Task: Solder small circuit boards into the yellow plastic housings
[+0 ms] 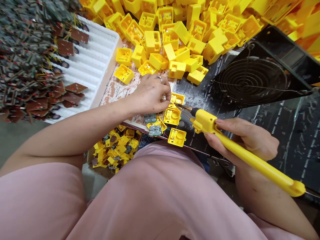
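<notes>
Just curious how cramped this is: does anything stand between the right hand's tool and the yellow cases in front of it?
Nothing visible does: the tool in the right hand reaches over the yellow cases, its tip close to the left hand.

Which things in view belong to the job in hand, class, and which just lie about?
Likely in the job:
yellow-handled tool, in the right hand
small yellow cases near its tip, beside the left hand

Seemingly just lying about for now:
heaped yellow cases
massed circuit boards
foam tray
black fan
</notes>
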A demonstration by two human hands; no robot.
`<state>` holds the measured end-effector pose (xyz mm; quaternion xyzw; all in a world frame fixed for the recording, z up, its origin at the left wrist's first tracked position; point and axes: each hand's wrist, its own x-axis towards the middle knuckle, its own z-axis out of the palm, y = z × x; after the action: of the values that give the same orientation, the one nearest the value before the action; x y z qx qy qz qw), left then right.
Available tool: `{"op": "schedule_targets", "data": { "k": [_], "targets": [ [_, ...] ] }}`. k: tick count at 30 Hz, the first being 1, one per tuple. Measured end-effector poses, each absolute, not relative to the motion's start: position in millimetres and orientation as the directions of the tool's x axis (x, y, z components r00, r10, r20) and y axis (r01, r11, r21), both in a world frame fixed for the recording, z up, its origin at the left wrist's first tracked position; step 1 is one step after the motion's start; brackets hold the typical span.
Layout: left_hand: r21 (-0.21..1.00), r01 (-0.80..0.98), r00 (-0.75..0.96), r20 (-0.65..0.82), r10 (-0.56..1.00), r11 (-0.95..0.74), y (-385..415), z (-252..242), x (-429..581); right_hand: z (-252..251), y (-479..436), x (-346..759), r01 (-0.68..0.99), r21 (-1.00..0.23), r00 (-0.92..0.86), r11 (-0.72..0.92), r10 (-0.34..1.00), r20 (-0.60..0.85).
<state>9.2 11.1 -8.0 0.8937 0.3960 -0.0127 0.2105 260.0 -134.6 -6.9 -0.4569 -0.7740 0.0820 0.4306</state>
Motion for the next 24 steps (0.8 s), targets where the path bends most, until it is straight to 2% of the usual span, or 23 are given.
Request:
{"op": "schedule_targets", "data": {
  "k": [2, 7, 10, 15, 20, 24],
  "targets": [
    [0.333, 0.719, 0.686, -0.197, 0.701, -0.610, 10.5, -7.2, 12.8, -6.7, -129.4, 257.8, 0.585, -0.506, -0.241, 0.634, 0.732, 0.637],
    [0.262, 0.710, 0.702, -0.197, 0.684, -0.653, 12.7, -6.0, 16.1, -5.4, -118.9, 254.6, 0.574, -0.420, -0.326, 0.703, 0.667, 0.670],
    [0.245, 0.682, 0.730, -0.178, 0.660, -0.689, 14.5, -5.5, 15.6, -4.4, -115.9, 257.0, 0.571, -0.381, -0.404, 0.728, 0.653, 0.641],
    [0.249, 0.652, 0.758, -0.176, 0.628, -0.717, 17.3, -4.1, 15.2, 3.8, -116.2, 263.4, 0.520, -0.401, -0.493, 0.755, 0.648, 0.581],
    [0.236, 0.646, 0.764, -0.211, 0.610, -0.726, 19.4, -1.5, 17.0, 16.4, -123.7, 264.8, 0.647, -0.492, -0.402, 0.583, 0.808, 0.430],
    [0.229, 0.635, 0.772, -0.209, 0.600, -0.737, 21.6, -1.3, 16.0, 15.3, -124.4, 262.7, 0.629, -0.474, -0.420, 0.616, 0.783, 0.459]
  ]
}}
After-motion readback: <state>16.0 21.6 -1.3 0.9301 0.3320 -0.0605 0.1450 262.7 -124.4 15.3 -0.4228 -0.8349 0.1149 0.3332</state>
